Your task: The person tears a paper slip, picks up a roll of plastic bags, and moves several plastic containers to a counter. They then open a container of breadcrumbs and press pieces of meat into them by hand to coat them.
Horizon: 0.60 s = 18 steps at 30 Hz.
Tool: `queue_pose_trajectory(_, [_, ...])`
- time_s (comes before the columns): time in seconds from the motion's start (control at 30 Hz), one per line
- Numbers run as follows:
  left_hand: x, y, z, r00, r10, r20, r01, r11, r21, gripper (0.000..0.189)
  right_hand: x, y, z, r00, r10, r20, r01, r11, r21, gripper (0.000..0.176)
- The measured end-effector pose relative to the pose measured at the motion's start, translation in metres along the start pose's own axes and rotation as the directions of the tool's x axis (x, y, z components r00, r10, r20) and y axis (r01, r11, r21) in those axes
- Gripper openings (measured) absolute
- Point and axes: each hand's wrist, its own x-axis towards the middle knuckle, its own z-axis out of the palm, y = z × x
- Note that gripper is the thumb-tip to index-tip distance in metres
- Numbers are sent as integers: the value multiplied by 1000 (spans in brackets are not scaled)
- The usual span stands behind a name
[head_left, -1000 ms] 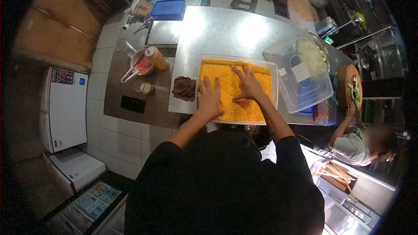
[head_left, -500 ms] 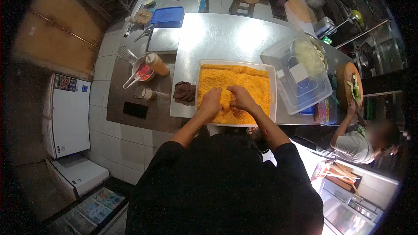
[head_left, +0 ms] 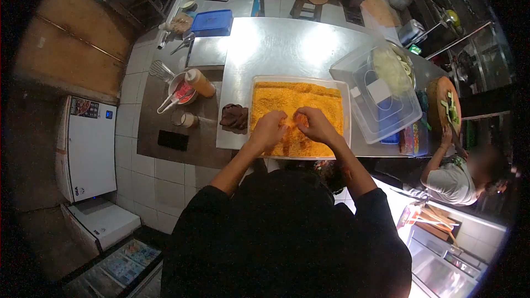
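A rectangular plastic tub [head_left: 346, 116] full of orange-yellow crumbs [head_left: 298, 92] stands at the table's near edge. Both hands are over its middle, facing each other with a small gap between them. My left hand [head_left: 269, 129] is cupped, its thumb and fingers apart at the crumbs. My right hand [head_left: 317, 127] has its fingers curled towards the thumb around a small reddish-orange patch, too small to name. Just left of the tub lies a dark brown crumpled heap [head_left: 234, 117].
Right of the tub lies a clear plastic lid [head_left: 389, 113]. A co-worker [head_left: 450, 179] holds a knife at a round board [head_left: 440, 96] with green pieces. On the left are a squeeze bottle [head_left: 200, 82], a bowl [head_left: 179, 98], a whisk [head_left: 160, 70] and a blue box [head_left: 212, 22].
My hands have moved apart from around a crumb-covered lump between them. My right hand has shifted slightly right. The camera view has moved a little.
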Motion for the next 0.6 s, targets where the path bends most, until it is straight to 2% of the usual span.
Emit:
queue_pose_trajectory(0.07, [-5,-4,-3,999,-15,49,17,999,-37,31,-4,-3,-8,997,49,52,-49,999,-1,22])
queue_pose_trajectory(0.13, [-9,-8,-5,996,-68,56,68,998,3,22,-11,-6,-17,983,177,52,-174,983,-54,17])
queue_pose_trajectory(0.27, [-6,-15,-5,991,-129,23,128,991,38,20,-15,10,-18,987,162,10,-159,980,-115,16])
queue_pose_trajectory(0.33, [0,-19,-4,998,-35,-57,40,994,105,24,-15,12,-18,979,190,-75,-186,981,54,14])
queue_pose_trajectory(0.43, [22,-20,0,997,-9,-77,21,986,168,20,-10,17,-16,965,242,-101,-228,965,131,13])
queue_pose_trajectory(0.6, [51,-20,7,989,138,-50,-122,964,236,14,-12,19,-17,970,198,-140,-180,975,129,10])
